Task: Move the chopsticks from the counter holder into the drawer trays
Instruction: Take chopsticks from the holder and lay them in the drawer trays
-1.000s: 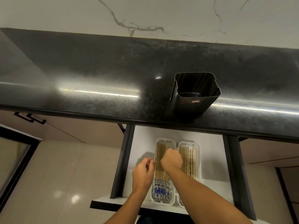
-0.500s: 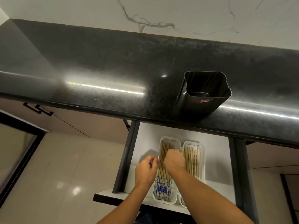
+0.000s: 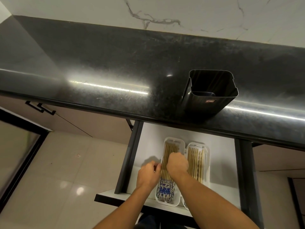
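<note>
A black square holder (image 3: 209, 95) stands on the dark counter (image 3: 115, 66) above the open drawer (image 3: 148, 142); I see no chopsticks in it. Two white trays lie side by side in the drawer. The left tray (image 3: 175, 141) holds several bamboo chopsticks (image 3: 171, 149) with blue-patterned ends. The right tray (image 3: 207, 162) holds more chopsticks (image 3: 195, 161). My right hand (image 3: 177, 164) rests curled on the chopsticks in the left tray. My left hand (image 3: 148, 174) sits at that tray's left rim, fingers curled; whether it grips anything is hidden.
The drawer has dark side rails (image 3: 128, 156) and a white floor. Glossy beige floor tiles (image 3: 66, 171) lie to the left. Cabinet handles (image 3: 41, 108) show under the counter at left. A marble wall (image 3: 165, 12) backs the counter.
Both hands stay at the left tray, with only small shifts of the fingers over the chopsticks. The view has drifted slightly.
</note>
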